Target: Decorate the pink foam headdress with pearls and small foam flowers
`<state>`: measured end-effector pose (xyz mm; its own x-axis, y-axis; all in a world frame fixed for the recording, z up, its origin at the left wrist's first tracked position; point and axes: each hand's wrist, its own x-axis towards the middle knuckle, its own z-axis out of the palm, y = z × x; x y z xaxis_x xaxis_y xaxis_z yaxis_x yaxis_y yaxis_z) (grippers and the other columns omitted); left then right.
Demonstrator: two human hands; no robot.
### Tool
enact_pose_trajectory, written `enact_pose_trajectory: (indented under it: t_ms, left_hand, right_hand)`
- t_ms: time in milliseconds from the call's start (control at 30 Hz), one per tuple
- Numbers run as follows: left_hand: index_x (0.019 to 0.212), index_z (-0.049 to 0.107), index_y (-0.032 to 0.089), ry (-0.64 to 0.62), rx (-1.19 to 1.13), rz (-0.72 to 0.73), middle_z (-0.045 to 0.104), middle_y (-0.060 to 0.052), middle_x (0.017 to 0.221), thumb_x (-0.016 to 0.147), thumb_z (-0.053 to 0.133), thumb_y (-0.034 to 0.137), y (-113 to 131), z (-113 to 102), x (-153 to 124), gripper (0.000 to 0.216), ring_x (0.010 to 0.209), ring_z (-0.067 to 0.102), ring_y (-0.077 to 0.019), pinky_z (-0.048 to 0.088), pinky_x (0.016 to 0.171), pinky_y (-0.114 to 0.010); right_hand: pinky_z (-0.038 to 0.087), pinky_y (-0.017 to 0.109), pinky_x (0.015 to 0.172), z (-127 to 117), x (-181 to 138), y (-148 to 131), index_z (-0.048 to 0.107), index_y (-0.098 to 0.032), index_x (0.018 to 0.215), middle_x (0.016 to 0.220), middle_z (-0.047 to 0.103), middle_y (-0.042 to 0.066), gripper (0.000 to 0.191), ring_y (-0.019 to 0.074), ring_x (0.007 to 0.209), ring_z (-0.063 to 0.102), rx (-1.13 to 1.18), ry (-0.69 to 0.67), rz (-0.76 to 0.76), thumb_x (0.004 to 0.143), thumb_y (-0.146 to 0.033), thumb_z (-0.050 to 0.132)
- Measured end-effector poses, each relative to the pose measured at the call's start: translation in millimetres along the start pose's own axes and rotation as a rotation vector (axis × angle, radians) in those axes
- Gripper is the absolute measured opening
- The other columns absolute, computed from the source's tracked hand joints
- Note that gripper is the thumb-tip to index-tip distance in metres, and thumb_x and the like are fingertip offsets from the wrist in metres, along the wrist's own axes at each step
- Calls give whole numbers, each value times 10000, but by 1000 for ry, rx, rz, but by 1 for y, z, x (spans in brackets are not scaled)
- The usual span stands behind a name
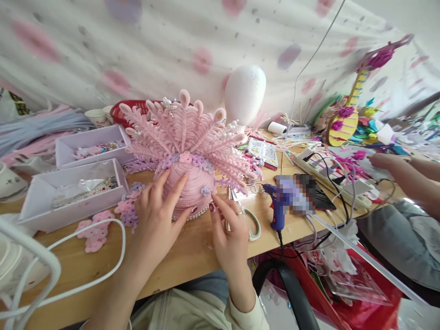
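A pink headdress [192, 195] sits on the table, its rounded cap wrapped in cord and topped by a fan of fuzzy pink plumes [185, 126]. Small pink and purple flowers [185, 158] cross the cap, and beads edge its base. My left hand [156, 213] lies against the cap's left and front with fingers spread. At the right edge, below a lone lilac flower [205, 190], my right hand [230, 224] has thumb and index finger pinched close together. Whatever is between those fingertips is too small to make out. Scissors [254, 224] lie partly behind my right hand.
A blue glue gun [277, 206] stands right of the scissors, near a power strip [330, 176] and cables. White trays [74, 195] of beads and loose crocheted-looking flowers [94, 231] are leftward. Behind is a white foam head [245, 94]. Another person's arm [409, 176] reaches in from the right.
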<state>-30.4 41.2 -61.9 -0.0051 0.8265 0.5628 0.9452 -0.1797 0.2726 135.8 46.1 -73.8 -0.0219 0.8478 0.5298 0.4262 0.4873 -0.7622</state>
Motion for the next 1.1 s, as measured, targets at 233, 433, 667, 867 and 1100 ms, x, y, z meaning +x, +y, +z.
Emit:
enact_pose_trajectory:
  t_ms: [233,433,667,867,1100]
  left_hand:
    - [1478,419,301,11,-16,11,438,-147,1470,937,565,337,-1,1,0,561,1284,464,-366,389,1070,-546]
    - [1486,393,308,28,-3,33,433,-145,1468,924,591,333,0,0,2,596,1296,460,-364,384,1078,-544]
    - [1475,429,283,-21,42,19,448,-159,1477,918,596,318,-1,-5,1,583,1270,471,-374,386,1063,-566]
    - [1459,471,289,-50,57,1,451,-147,1496,906,611,322,-3,-8,0,571,1305,429,-398,350,1084,-608]
    - [1442,488,304,-38,36,1,463,-129,1483,883,626,294,-3,-9,1,577,1317,416,-388,333,1105,-607]
  right_hand:
    - [459,276,639,16,2,0,663,-239,1316,849,565,54,416,163,723,562,1,-23,22,971,-184,438]
    - [466,268,670,18,3,1,666,-229,1315,836,545,44,419,159,744,556,101,-52,80,969,-186,434]
    - [470,263,619,10,6,1,708,-229,1236,816,573,35,359,151,703,548,153,4,104,956,-203,485]
    - [506,299,703,-2,5,-1,697,-252,1229,906,613,55,360,166,785,591,63,86,36,951,-154,491]
    - [516,355,818,15,-3,1,538,-183,1439,1027,596,124,490,219,934,604,21,-96,5,967,-156,405]
